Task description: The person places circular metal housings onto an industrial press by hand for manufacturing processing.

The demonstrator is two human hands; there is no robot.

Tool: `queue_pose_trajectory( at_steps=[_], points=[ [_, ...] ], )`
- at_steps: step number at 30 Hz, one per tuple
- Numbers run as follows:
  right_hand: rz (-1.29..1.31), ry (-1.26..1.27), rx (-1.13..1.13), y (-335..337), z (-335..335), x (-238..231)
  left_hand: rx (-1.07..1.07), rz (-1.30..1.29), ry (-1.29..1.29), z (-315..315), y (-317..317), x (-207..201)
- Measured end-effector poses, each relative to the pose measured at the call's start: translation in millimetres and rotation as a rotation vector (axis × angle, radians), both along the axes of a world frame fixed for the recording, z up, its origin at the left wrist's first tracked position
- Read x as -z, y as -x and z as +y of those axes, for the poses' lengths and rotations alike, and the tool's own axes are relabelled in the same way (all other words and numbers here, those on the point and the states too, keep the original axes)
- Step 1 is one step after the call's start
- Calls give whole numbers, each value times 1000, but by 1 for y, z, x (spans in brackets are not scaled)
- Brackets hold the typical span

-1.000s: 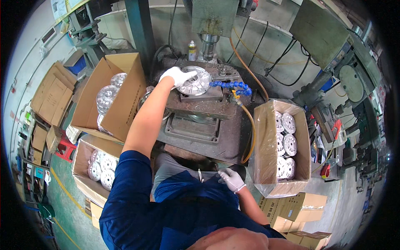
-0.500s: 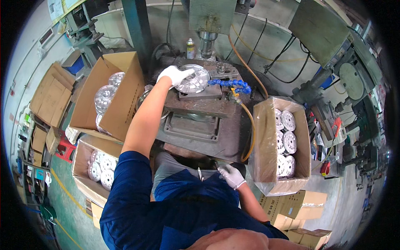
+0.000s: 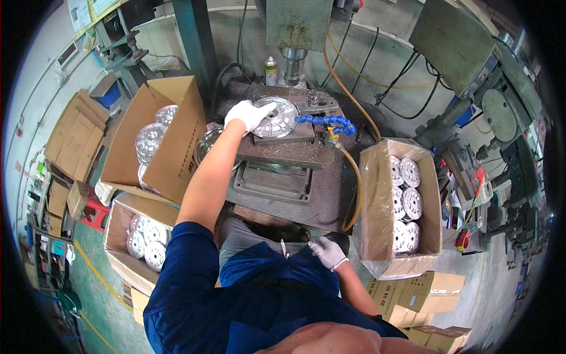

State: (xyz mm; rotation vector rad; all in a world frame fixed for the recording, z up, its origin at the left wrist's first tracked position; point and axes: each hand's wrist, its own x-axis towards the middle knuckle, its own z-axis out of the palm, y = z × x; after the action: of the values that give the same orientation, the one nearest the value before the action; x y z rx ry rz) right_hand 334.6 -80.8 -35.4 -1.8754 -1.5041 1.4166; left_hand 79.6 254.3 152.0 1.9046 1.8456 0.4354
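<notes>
"How are your arms set just now?"

"My left arm (image 3: pixel 206 183) reaches well forward over the bench (image 3: pixel 330 206), wrist slightly bent, with the gloved left hand (image 3: pixel 246 115) at the far end. My right arm is drawn back, and the gloved right hand (image 3: pixel 329 253) lies low against my lap, fingers loosely curled."

"Are they holding anything?"

"The left one grasps a silver metal disc (image 3: pixel 280 123) by its left edge, one digit stretched across the upper face; what I have under the rim is hidden. As for the right, I can't tell whether there's anything beneath the fingers."

"And where does the disc sit?"

"On a steel block (image 3: pixel 292 140) on the bench, just beside the tip of a blue segmented hose (image 3: pixel 321 120). A metal spindle (image 3: pixel 293 62) stands beyond it, apart from it."

"Any writing about?"

"Some. The tall carton (image 3: pixel 174 141) on my left has dark characters printed on its side, and the boxes (image 3: pixel 445 289) low on my right carry dark lettering as well. There's a yellow spray can (image 3: pixel 271 75) past the disc, but its label is too small to make out."

"What's different from a second ago?"

"Hardly anything. The disc is still on the block, my left hand is at the same edge, my right remains at my lap. Only my whole view has shifted slightly."
</notes>
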Motion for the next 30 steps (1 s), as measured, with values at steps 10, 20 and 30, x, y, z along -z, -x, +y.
queue_pose_trajectory(
  at_steps=[10,20,30],
  points=[
    [-94,-130,-87,-4,-10,41,30,-107,-40,10,7,10],
    [696,453,63,30,-7,87,44,-91,-17,12,14,6],
    [1092,680,370,13,12,137,38,-88,-62,16,15,11]
  ],
)
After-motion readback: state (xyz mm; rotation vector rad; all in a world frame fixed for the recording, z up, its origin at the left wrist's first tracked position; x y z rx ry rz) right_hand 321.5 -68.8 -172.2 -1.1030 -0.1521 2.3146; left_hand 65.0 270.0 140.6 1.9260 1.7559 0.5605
